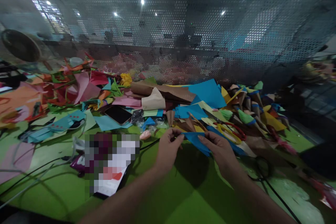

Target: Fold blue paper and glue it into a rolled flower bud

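Between my two hands is a small piece of blue paper point(196, 141), held above the green table point(183, 196). My left hand point(169, 147) pinches its left corner between thumb and fingers. On the other side my right hand point(219, 148) grips the upper right edge, the thumb lying on top. The paper looks folded, with its lower edge slanting down to the right. Just beyond the hands lie brown paper pieces point(187, 125) and a pair of scissors with yellow handles point(229, 133). Red handles point(238, 131) show beside them.
Coloured paper scraps point(78, 91) heap along the back, before a perforated screen point(168, 35). A dark phone point(118, 114) lies left of centre; a lit phone point(114, 171), partly blurred out, is nearer. Several paper cones point(246, 105) pile at right. Black cable point(275, 192) runs along the right.
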A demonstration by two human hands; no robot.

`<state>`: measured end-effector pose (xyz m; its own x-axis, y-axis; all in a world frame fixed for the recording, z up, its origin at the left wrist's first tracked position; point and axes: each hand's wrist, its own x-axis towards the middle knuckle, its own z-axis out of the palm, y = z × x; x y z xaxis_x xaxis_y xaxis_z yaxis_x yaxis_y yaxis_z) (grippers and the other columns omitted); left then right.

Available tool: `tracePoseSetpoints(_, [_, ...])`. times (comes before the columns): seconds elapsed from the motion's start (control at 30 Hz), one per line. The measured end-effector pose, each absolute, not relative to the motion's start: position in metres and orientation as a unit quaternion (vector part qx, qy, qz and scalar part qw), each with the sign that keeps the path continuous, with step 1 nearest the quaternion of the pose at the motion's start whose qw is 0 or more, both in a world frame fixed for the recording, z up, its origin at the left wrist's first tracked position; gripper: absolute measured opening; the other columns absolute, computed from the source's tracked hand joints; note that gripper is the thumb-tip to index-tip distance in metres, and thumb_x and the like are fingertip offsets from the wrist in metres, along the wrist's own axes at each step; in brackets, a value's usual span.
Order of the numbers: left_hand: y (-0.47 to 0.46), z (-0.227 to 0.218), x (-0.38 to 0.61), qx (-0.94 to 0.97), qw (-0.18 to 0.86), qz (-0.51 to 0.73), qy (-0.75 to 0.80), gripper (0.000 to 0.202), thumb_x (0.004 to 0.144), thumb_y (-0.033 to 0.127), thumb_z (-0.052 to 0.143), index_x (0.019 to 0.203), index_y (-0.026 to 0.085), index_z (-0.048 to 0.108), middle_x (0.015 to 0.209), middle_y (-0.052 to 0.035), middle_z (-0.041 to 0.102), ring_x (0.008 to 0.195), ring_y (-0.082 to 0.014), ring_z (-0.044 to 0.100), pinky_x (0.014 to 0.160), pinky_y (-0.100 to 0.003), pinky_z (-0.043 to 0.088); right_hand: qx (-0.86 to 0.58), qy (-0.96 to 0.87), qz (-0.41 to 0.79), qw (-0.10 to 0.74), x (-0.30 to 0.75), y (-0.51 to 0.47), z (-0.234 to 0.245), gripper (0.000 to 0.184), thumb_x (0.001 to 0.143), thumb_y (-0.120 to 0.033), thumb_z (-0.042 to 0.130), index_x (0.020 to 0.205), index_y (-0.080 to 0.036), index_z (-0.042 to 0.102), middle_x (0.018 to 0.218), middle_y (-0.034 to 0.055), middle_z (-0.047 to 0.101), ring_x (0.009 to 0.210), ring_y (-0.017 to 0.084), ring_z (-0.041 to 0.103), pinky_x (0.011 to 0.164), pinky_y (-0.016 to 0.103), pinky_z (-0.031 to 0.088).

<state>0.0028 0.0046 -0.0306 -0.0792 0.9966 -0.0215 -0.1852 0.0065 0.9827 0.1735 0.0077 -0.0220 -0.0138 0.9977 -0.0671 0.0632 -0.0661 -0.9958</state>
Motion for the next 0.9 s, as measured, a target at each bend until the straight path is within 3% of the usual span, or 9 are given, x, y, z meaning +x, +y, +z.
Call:
tracePoseSetpoints(0.17, [0.0048,-0.0321,0.0023,0.460,0.518,0.536,0.482,0.020,0.075,0.027,0.067,0.091,0.015,0.065,0.078,-0.0006,0.062,0.061,-0.0111,0.052,0.058,-0.023,0.042,-0.527,-0.522,0.492,0.457,0.1741,0.0079,-0.0249,0.042,0.069,-0.057,0.077,0.075,-0.018,0.064,0.064,-0.0018,0.057,0.057,0.013,0.048,0.052,0.026,0.038])
tracePoseSetpoints(0.7, [0.0053,-0.0313,0.0028,0.472,0.513,0.505,0.508,0.018,0.071,0.029,0.066,0.082,0.015,0.065,0.069,0.0012,0.059,0.060,-0.0120,0.050,0.057,-0.024,0.039,-0.511,-0.586,0.459,0.429,0.1719,0.0070,-0.0264,0.037,0.076,-0.055,0.069,0.078,-0.018,0.064,0.066,-0.0013,0.055,0.059,0.013,0.046,0.052,0.026,0.037])
tracePoseSetpoints(0.9, [0.0053,-0.0328,0.0033,0.497,0.506,0.506,0.491,0.016,0.069,0.026,0.067,0.082,0.017,0.066,0.077,-0.0013,0.065,0.072,-0.0156,0.057,0.068,-0.026,0.043,-0.509,-0.601,0.439,0.431,0.1690,0.0060,-0.0262,0.035,0.075,-0.053,0.069,0.073,-0.018,0.064,0.066,-0.0005,0.055,0.063,0.015,0.049,0.057,0.028,0.040])
